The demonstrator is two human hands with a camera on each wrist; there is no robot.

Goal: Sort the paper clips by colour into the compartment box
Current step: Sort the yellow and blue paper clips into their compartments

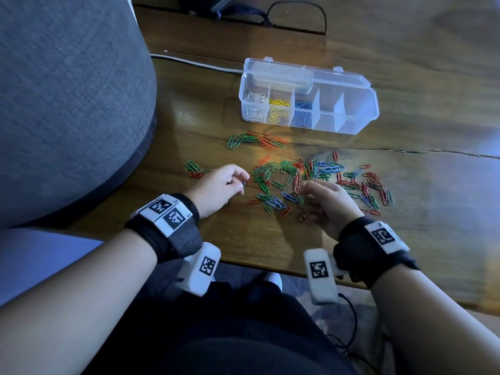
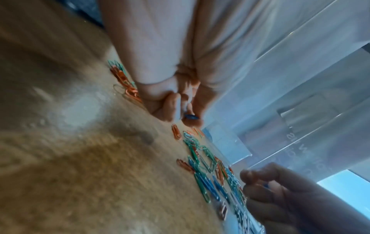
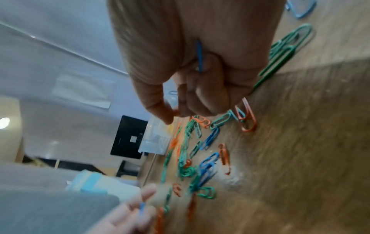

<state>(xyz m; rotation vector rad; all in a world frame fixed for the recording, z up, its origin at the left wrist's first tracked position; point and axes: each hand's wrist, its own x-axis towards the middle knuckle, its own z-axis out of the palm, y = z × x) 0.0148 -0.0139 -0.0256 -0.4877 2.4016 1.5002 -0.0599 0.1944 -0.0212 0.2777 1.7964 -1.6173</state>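
Clear plastic compartment box (image 1: 349, 125) stands open at the far side of the wooden bench (image 1: 433, 198), lid tipped back; of its five compartments, the three leftmost are filled: white clips (image 1: 254, 106), then yellow clips (image 1: 278, 109), then blue clips (image 1: 303, 112); the two right compartments look empty; loose clips (image 1: 319, 180) lie spread across the bench between box and person, mostly green and red-orange with some blue mixed in; a smaller green and red cluster (image 1: 257, 139) sits nearer the box, another small group at the far left beside the left hand (image 1: 219, 188); left hand low over the bench, fingers curled in, thumb and forefinger pinching a blue clip (image 2: 191, 117); right hand (image 1: 327, 204) over the near edge of the main scatter, fingers curled closed; the right wrist view shows a blue clip (image 3: 199, 55) tucked in the palm, thumb and forefinger tips close together, whether they pinch anything more I cannot tell; judgement: white and yellow appear finished, none seen loose; blue gathering under way, several blues not yet collected; green and red not yet started, the two empty compartments presumably theirs; roughly halfway, most of the loose pile left.
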